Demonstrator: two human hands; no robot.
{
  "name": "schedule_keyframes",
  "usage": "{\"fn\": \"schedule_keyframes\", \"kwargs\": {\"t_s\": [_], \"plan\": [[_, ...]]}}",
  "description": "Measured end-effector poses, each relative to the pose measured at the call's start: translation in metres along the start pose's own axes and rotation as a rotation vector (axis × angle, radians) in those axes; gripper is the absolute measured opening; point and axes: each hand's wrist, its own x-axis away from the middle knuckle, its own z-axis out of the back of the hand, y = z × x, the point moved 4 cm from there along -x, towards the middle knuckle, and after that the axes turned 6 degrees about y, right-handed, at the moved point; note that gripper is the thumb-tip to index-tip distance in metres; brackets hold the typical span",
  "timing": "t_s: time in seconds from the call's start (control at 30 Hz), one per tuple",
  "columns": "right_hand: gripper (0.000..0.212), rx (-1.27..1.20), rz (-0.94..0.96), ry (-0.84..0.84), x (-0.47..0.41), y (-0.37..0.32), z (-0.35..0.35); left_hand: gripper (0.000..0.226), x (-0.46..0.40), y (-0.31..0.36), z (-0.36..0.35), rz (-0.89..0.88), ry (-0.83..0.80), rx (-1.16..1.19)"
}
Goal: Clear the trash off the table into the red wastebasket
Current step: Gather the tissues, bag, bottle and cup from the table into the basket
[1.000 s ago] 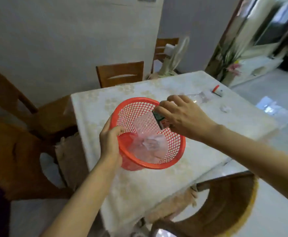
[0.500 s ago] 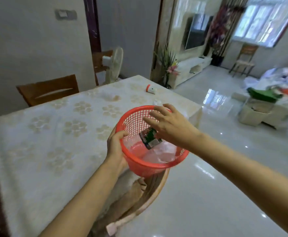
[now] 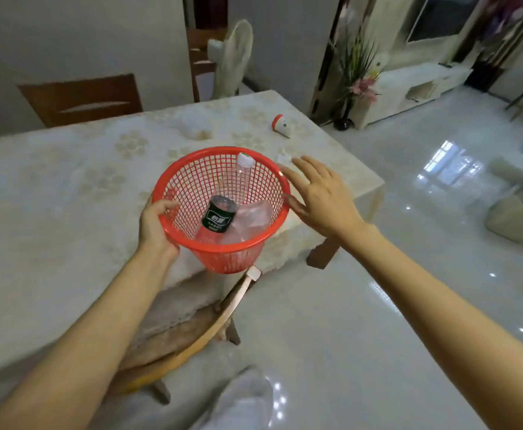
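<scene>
My left hand point(image 3: 156, 226) grips the near rim of the red wastebasket point(image 3: 221, 209), held above the surface point(image 3: 52, 193) edge. A clear bottle point(image 3: 226, 200) with a dark label leans inside. My right hand point(image 3: 322, 197) hovers spread beside the rim, empty. Farther off lie a crumpled scrap point(image 3: 284, 158) and a small white-and-orange container point(image 3: 281, 125).

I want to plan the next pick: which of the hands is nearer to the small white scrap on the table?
Right. The right hand is open, fingertips just beside the white scrap; the left hand grips the red wastebasket rim, farther away.
</scene>
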Motion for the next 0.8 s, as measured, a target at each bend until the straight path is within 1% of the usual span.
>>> {"fn": "schedule_keyframes", "kwargs": {"t_s": [0.07, 0.1, 0.2, 0.23, 0.33, 0.47, 0.57, 0.63, 0.7, 0.8], "plan": [[0.052, -0.061, -0.048, 0.021, -0.023, 0.022, -0.023, 0.042, -0.022, 0.005, -0.009, -0.072, 0.037, 0.004], [0.051, -0.091, -0.069, 0.031, -0.035, 0.032, -0.034, 0.042, -0.032, 0.008, -0.014, -0.106, 0.051, 0.000], [0.050, -0.170, -0.116, 0.060, -0.076, 0.061, -0.069, 0.049, -0.060, 0.013, -0.028, -0.191, 0.108, -0.036], [0.050, -0.192, -0.115, 0.044, -0.089, 0.069, -0.083, 0.050, -0.066, 0.013, -0.031, -0.219, 0.144, -0.047], [0.053, -0.275, -0.124, -0.067, -0.120, 0.088, -0.134, 0.056, -0.077, 0.012, -0.038, -0.315, 0.222, -0.082], [0.058, -0.342, -0.104, -0.257, -0.145, 0.098, -0.215, 0.059, -0.091, 0.010, -0.035, -0.393, 0.360, -0.135], [0.061, -0.368, -0.045, -0.413, -0.166, 0.095, -0.277, 0.063, -0.097, 0.002, -0.035, -0.433, 0.464, -0.159], [0.062, -0.356, 0.036, -0.447, -0.180, 0.090, -0.309, 0.063, -0.098, -0.005, -0.038, -0.458, 0.547, -0.139], [0.061, -0.333, 0.103, -0.429, -0.197, 0.093, -0.335, 0.058, -0.100, -0.012, -0.046, -0.483, 0.632, -0.126], [0.058, -0.265, 0.105, -0.450, -0.215, 0.124, -0.369, 0.054, -0.104, -0.028, -0.070, -0.487, 0.704, -0.120]]}}
